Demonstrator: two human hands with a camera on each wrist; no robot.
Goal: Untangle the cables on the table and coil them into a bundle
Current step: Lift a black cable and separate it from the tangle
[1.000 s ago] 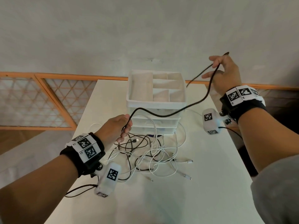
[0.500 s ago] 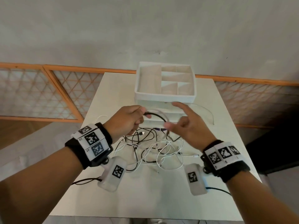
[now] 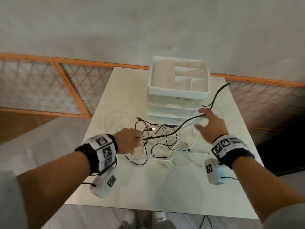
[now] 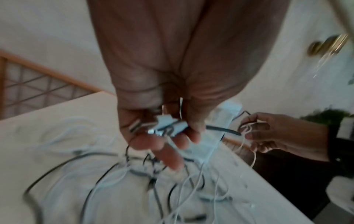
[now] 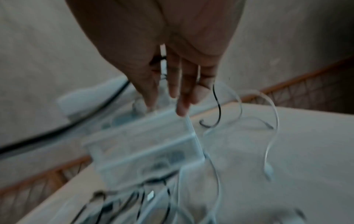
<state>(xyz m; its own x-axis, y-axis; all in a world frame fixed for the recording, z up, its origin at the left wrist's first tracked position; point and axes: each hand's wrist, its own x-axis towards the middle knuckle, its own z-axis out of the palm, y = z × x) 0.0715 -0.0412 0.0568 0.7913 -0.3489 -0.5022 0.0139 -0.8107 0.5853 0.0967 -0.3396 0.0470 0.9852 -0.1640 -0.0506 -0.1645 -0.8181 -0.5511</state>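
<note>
A tangle of black and white cables (image 3: pixel 165 146) lies mid-table. My left hand (image 3: pixel 132 142) grips one black cable (image 3: pixel 175 131) just above the pile, its fingers (image 4: pixel 172 139) curled round the cable (image 4: pixel 220 130). From there the cable rises rightward to my right hand (image 3: pixel 211 126) in front of the drawers. That hand's fingers (image 5: pixel 178 84) are spread and nearly straight. The cable (image 5: pixel 76 125) passes between thumb and fingers, and its free end (image 3: pixel 221 91) whips up beyond. A thin white cable (image 5: pixel 193 133) hangs from the fingertips.
A white drawer organizer (image 3: pixel 179 90) with an open divided top tray stands at the back of the white table (image 3: pixel 148 187). A loose white cable loop (image 3: pixel 112 119) lies at the left. Orange lattice railing (image 3: pixel 66 90) runs behind; the floor drops off at both table sides.
My right hand swung in to meet the left, then moved back out right, drawing the black cable through it. My left hand sank lower toward the pile, still holding the cable.
</note>
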